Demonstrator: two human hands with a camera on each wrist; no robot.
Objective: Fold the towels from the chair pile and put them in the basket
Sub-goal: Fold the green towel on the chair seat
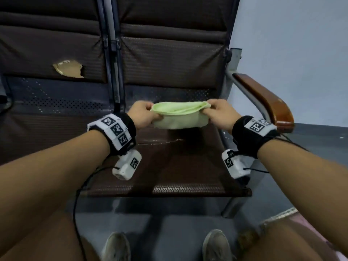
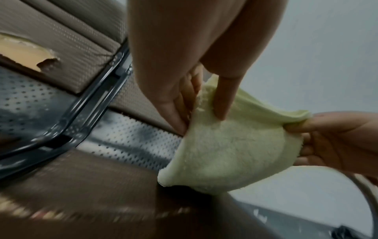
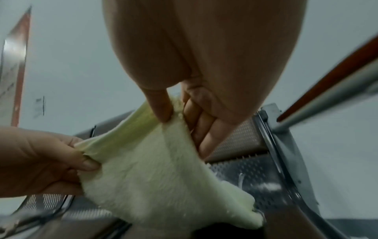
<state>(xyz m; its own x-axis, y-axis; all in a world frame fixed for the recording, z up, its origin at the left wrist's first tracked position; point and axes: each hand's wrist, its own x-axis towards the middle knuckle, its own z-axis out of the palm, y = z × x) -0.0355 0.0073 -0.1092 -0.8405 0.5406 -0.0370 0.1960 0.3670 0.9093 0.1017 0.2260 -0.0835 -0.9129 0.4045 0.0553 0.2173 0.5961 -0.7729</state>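
Note:
A small pale green towel hangs doubled over between my two hands above the brown chair seat. My left hand pinches its left top corner, thumb in front and fingers behind, as the left wrist view shows on the towel. My right hand pinches the right top corner the same way, seen against the towel in the right wrist view. The towel's lower edge hangs just over the seat. No towel pile shows on the seat.
The seat has a wooden armrest on the right and a perforated metal strip at the back. A neighbouring seat on the left has a torn backrest. A pinkish rim shows on the floor at lower right.

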